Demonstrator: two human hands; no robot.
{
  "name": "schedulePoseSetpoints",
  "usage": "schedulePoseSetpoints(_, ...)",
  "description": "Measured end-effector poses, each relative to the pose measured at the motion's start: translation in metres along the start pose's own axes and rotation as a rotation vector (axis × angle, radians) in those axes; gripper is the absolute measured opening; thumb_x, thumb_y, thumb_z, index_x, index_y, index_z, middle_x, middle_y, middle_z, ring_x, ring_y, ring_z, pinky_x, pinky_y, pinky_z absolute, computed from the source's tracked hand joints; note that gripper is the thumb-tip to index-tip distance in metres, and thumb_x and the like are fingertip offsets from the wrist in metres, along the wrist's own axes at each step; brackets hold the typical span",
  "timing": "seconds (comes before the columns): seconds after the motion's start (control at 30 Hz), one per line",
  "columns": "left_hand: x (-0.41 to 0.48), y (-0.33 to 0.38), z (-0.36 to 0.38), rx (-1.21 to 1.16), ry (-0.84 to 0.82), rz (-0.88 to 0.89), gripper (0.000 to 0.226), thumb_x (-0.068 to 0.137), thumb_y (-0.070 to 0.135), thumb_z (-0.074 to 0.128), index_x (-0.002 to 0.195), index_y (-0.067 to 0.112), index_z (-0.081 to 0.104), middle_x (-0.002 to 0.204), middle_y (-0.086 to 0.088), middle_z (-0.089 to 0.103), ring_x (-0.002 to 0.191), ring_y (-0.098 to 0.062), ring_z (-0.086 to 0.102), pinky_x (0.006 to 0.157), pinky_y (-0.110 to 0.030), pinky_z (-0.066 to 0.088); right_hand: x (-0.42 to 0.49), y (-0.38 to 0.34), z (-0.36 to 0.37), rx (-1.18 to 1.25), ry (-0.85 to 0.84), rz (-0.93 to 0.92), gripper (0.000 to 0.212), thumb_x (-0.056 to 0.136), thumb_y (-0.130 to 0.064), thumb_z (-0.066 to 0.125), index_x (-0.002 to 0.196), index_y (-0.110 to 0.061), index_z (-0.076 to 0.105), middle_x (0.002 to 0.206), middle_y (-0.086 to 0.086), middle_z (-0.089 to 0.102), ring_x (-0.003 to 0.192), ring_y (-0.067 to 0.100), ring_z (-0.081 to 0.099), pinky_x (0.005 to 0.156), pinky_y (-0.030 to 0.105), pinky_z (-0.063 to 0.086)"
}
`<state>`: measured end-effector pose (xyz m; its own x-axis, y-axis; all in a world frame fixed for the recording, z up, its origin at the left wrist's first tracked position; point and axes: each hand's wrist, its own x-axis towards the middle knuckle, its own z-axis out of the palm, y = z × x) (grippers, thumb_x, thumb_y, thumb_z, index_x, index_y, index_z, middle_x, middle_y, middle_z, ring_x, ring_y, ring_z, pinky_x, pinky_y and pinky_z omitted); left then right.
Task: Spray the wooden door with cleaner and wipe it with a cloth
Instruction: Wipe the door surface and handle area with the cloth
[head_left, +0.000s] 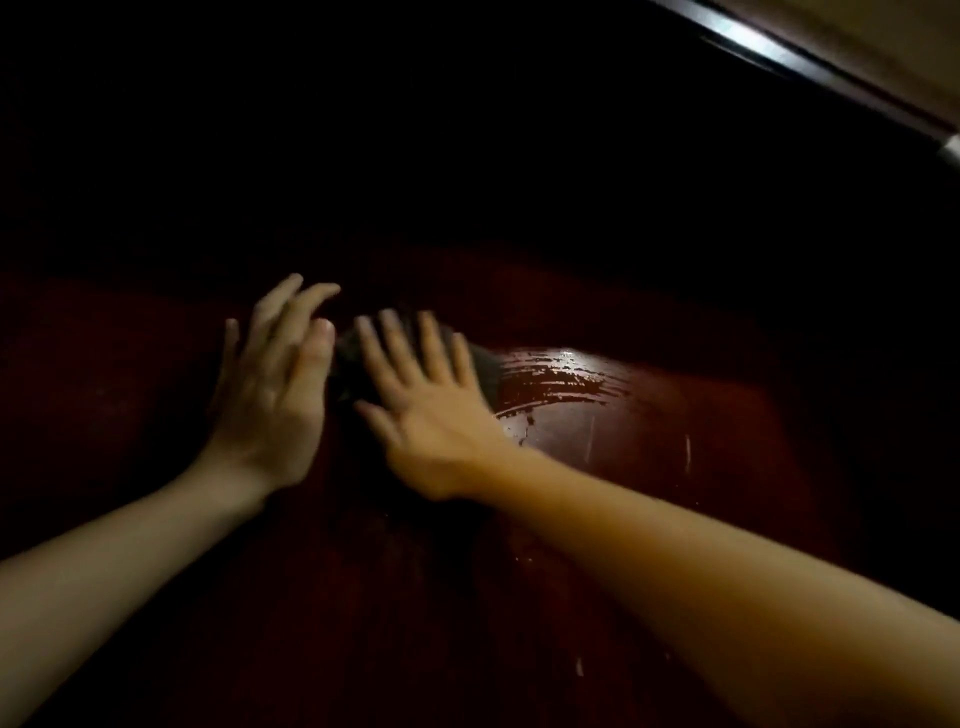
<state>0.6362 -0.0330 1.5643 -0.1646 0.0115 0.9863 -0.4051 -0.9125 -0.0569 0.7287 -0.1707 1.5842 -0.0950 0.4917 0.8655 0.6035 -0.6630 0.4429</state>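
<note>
A dark reddish wooden door (649, 426) fills the view, dimly lit. Wet streaks of cleaner (556, 382) glisten on it right of my hands. My right hand (421, 395) lies flat with fingers spread, pressing a dark cloth (480, 371) against the door. Most of the cloth is hidden under the palm. My left hand (275, 384) is beside it on the left, fingers loosely bent near the cloth's left edge, holding nothing that I can see. No spray bottle is in view.
The door's edge (810, 57), with a pale wall beyond it, runs across the top right corner. The upper half of the door is in deep shadow. A few drips (688, 449) mark the wood at the lower right.
</note>
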Motion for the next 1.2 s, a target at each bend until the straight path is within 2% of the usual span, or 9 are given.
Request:
schedulePoseSetpoints(0.07, 0.000, -0.001, -0.007, -0.122, 0.053, -0.060, 0.066, 0.100, 0.051, 0.018, 0.152, 0.023, 0.046, 0.164, -0.004, 0.034, 0.149, -0.012, 0.031, 0.119, -0.023, 0.023, -0.014, -0.019, 0.001, 0.040, -0.034, -0.126, 0.066, 0.108, -0.047, 0.022, 0.162, -0.027, -0.009, 0.170, -0.001, -0.018, 0.152, 0.028, -0.030, 0.123, 0.051, -0.020)
schedulePoseSetpoints(0.17, -0.006, -0.002, -0.006, -0.044, -0.015, -0.068, 0.063, 0.099, 0.051, 0.021, 0.149, 0.024, 0.050, 0.164, -0.002, 0.035, 0.151, -0.016, 0.031, 0.119, -0.021, 0.017, -0.034, 0.005, 0.002, 0.003, -0.016, -0.096, 0.060, 0.107, -0.045, 0.020, 0.162, -0.036, -0.002, 0.170, -0.009, -0.014, 0.154, 0.024, -0.026, 0.123, 0.050, -0.019)
schedulePoseSetpoints(0.27, -0.021, -0.005, -0.002, 0.279, -0.187, 0.077, 0.074, 0.093, 0.068, 0.014, 0.153, 0.034, 0.043, 0.170, 0.005, 0.026, 0.160, -0.015, 0.016, 0.130, -0.042, -0.006, -0.060, 0.075, 0.003, -0.032, -0.016, 0.236, 0.059, 0.106, -0.048, 0.016, 0.160, -0.042, -0.006, 0.169, -0.009, -0.020, 0.154, 0.027, -0.026, 0.124, 0.057, -0.011)
schedulePoseSetpoints(0.43, -0.022, 0.000, -0.009, 0.255, -0.229, 0.037, 0.082, 0.087, 0.078, 0.011, 0.152, 0.038, 0.042, 0.170, 0.005, 0.028, 0.162, -0.015, 0.006, 0.129, -0.049, -0.013, -0.122, 0.164, -0.011, 0.179, -0.010, 0.898, 0.056, 0.108, -0.052, 0.013, 0.159, -0.045, -0.009, 0.168, -0.002, -0.025, 0.153, 0.029, -0.027, 0.123, 0.060, -0.011)
schedulePoseSetpoints(0.5, -0.023, 0.001, -0.009, 0.256, -0.256, 0.038, 0.081, 0.087, 0.078, 0.011, 0.151, 0.040, 0.044, 0.170, 0.006, 0.028, 0.162, -0.015, 0.003, 0.128, -0.050, -0.014, -0.117, 0.128, -0.003, 0.149, -0.013, 0.822, 0.057, 0.107, -0.051, 0.010, 0.159, -0.044, -0.012, 0.168, -0.002, -0.025, 0.153, 0.028, -0.027, 0.123, 0.059, -0.010)
schedulePoseSetpoints(0.7, -0.017, 0.015, -0.008, 0.091, -0.215, -0.078, 0.069, 0.091, 0.070, 0.018, 0.137, 0.037, 0.059, 0.166, 0.004, 0.036, 0.159, -0.013, 0.016, 0.128, -0.049, -0.013, -0.120, -0.076, 0.028, 0.015, -0.028, -0.102, 0.064, 0.102, -0.048, 0.025, 0.162, -0.035, 0.008, 0.172, 0.003, -0.004, 0.155, 0.036, -0.018, 0.123, 0.061, -0.006)
schedulePoseSetpoints(0.83, -0.024, 0.014, 0.000, 0.247, -0.286, -0.019, 0.063, 0.098, 0.062, 0.017, 0.143, 0.037, 0.054, 0.167, 0.007, 0.032, 0.161, -0.013, 0.007, 0.126, -0.051, -0.017, -0.133, -0.058, 0.026, 0.005, -0.007, -0.152, 0.062, 0.105, -0.048, 0.026, 0.162, -0.038, 0.007, 0.172, 0.000, -0.004, 0.156, 0.032, -0.019, 0.125, 0.058, -0.008)
schedulePoseSetpoints(1.1, -0.049, 0.008, -0.005, 0.540, -0.431, 0.124, 0.074, 0.093, 0.075, 0.008, 0.150, 0.040, 0.041, 0.173, 0.006, 0.015, 0.162, -0.017, -0.009, 0.124, -0.064, -0.015, -0.168, 0.110, 0.006, 0.174, -0.003, 0.854, 0.060, 0.103, -0.057, 0.010, 0.160, -0.044, -0.008, 0.170, -0.004, -0.019, 0.155, 0.025, -0.023, 0.123, 0.061, -0.006)
schedulePoseSetpoints(1.2, -0.051, 0.016, 0.001, 0.486, -0.383, 0.058, 0.071, 0.092, 0.073, 0.013, 0.142, 0.038, 0.050, 0.168, 0.003, 0.025, 0.162, -0.018, -0.001, 0.124, -0.064, -0.015, -0.172, 0.055, 0.019, 0.120, -0.001, 0.779, 0.060, 0.106, -0.050, 0.013, 0.160, -0.040, -0.012, 0.170, -0.002, -0.021, 0.154, 0.029, -0.024, 0.123, 0.060, -0.007)
